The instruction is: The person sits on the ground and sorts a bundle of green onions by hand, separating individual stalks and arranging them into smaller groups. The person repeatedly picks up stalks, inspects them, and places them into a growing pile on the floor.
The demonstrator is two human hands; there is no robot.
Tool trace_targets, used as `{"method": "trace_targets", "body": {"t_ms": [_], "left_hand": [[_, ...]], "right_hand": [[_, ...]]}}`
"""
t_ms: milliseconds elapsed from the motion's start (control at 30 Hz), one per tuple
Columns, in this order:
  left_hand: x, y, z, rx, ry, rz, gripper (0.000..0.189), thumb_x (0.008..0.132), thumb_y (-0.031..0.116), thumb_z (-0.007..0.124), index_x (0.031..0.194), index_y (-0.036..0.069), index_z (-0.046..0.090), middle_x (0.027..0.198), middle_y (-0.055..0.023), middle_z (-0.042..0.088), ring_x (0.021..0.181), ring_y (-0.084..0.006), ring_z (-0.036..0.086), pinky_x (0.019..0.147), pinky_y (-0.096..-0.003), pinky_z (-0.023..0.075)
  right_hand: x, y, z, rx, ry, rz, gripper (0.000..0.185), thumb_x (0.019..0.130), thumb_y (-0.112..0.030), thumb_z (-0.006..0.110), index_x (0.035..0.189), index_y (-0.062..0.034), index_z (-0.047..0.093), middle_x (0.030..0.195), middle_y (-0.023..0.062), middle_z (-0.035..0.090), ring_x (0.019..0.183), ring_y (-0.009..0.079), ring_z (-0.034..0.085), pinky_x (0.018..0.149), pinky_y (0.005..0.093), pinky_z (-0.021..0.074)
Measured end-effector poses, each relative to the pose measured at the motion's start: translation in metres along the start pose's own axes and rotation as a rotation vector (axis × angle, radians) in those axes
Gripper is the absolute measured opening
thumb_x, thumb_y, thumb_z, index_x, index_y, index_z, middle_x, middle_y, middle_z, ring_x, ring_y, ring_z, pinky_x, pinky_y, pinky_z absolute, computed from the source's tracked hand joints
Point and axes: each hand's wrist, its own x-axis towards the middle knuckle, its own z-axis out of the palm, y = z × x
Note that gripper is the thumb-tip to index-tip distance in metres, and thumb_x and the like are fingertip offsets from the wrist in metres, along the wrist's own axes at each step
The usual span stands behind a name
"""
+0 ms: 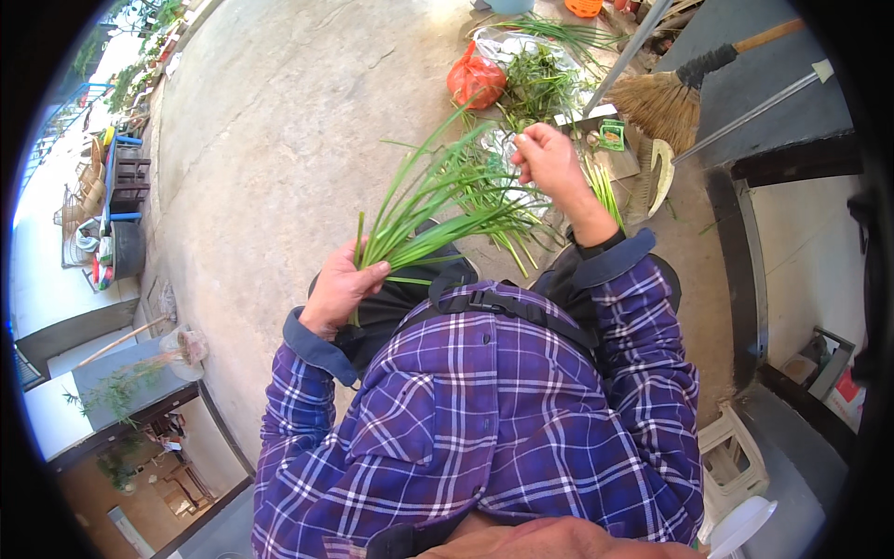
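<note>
My left hand (346,290) grips a bunch of long green chive-like leaves (426,216) by the stem end, over my left thigh. The leaves fan out up and to the right, past my knees. My right hand (548,161) is raised beyond the leaf tips, thumb pressed to curled fingers; whether a thin scrap sits between them is unclear. Beneath it on the ground lie loose green leaves (482,199), partly over crumpled plastic film. A bundle of pale-green stalks (602,185) rests just past my right wrist.
A red plastic bag (476,80) sits beside a heap of wilted greens (538,80). To the right are a green printed packet (612,135), a straw broom (656,105) and a pale-bristled brush head (660,182). A plastic stool (733,454) stands at lower right.
</note>
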Motion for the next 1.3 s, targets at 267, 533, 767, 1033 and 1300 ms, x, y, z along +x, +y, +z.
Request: {"method": "trace_targets", "body": {"t_ms": [267, 533, 767, 1033, 1300], "left_hand": [[-0.009, 0.001, -0.015, 0.059, 0.084, -0.024, 0.022, 0.095, 0.004, 0.067, 0.116, 0.004, 0.061, 0.080, 0.0033, 0.058, 0.063, -0.0052, 0.051, 0.057, -0.0206, 0.0411], [-0.015, 0.001, -0.015, 0.037, 0.120, -0.041, 0.020, 0.094, 0.005, 0.067, 0.114, 0.004, 0.062, 0.079, 0.0039, 0.058, 0.063, -0.0053, 0.052, 0.056, -0.0206, 0.0408], [-0.013, 0.001, -0.017, 0.039, 0.114, -0.046, 0.020, 0.094, 0.005, 0.068, 0.113, 0.005, 0.062, 0.079, 0.0038, 0.058, 0.063, -0.0053, 0.052, 0.056, -0.0204, 0.0410], [-0.013, 0.003, -0.018, 0.020, 0.095, -0.034, 0.020, 0.094, 0.004, 0.068, 0.113, 0.004, 0.063, 0.079, 0.0038, 0.059, 0.062, -0.0049, 0.052, 0.056, -0.0203, 0.0415], [-0.009, 0.003, -0.012, 0.125, 0.101, -0.018, 0.017, 0.094, 0.004, 0.069, 0.110, 0.004, 0.064, 0.078, 0.0045, 0.058, 0.062, -0.0044, 0.051, 0.056, -0.0209, 0.0414]], "right_hand": [[0.111, -0.054, -0.063, -1.102, 0.085, -0.430, 0.017, 0.091, -0.018, 0.066, 0.098, -0.0045, 0.072, 0.098, 0.0201, 0.072, 0.096, 0.0402, 0.068, 0.084, 0.0486, 0.0541], [0.167, -0.127, -0.069, -1.550, 0.303, -0.431, 0.019, 0.090, -0.013, 0.058, 0.095, -0.0046, 0.074, 0.097, 0.0194, 0.074, 0.088, 0.0381, 0.072, 0.078, 0.0485, 0.0574], [0.164, -0.129, -0.076, -1.631, 0.279, -0.305, 0.022, 0.094, -0.022, 0.059, 0.097, -0.0048, 0.073, 0.101, 0.0225, 0.073, 0.097, 0.0428, 0.071, 0.084, 0.0531, 0.0555], [0.149, -0.077, -0.082, -1.263, 0.321, -0.367, 0.035, 0.095, -0.034, 0.063, 0.091, -0.0014, 0.073, 0.094, 0.0189, 0.075, 0.082, 0.0393, 0.072, 0.076, 0.0462, 0.0575], [0.040, -0.036, 0.043, 0.282, -0.205, 0.114, 0.034, 0.101, -0.030, 0.064, 0.115, 0.0009, 0.065, 0.104, 0.0083, 0.071, 0.072, 0.0126, 0.062, 0.062, 0.0275, 0.0563]]}}
